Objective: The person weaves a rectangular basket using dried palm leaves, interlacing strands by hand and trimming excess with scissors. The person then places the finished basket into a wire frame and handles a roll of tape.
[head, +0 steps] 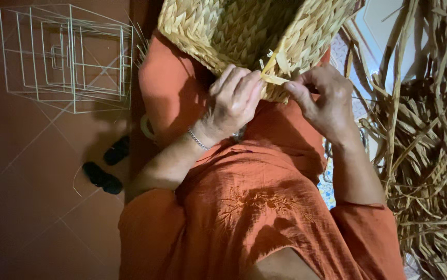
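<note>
Woven basket (pixel 244 31): held over the lap, at the far middle of the view; its plaited wall is seen closed and tight over the whole visible side, so most of the body is judged to be finished; only the near edge, where loose ends stick out, appears to be left open.
Loose strip (pixel 271 72): a pale yellow strand is seen standing out of the basket's near edge, between the two hands; it is not yet tucked in.
Left hand (pixel 234 101): its grip is closed on the basket's near edge, fingers curled over the weave, thumb close to the strip; a thin bracelet (pixel 198 140) is worn at the wrist.
Right hand (pixel 324 98): its grip is pinched shut on the strip's end, just right of the left hand; whether a tool is held too cannot be told.
Dried strips (pixel 425 155): a large tangled heap is piled at the right, unused; much stock is judged to remain.
Floor (pixel 21 171): dark reddish tiles with pale joints, dimly lit.
Wire frames (pixel 68 54): nested box-shaped frames are set on the floor at the far left, bare of weaving.
Dark slippers (pixel 107 166): a pair is lying on the floor at the left, near the knee.
Clothing (pixel 254 207): orange cloth with embroidery covers the lap.
</note>
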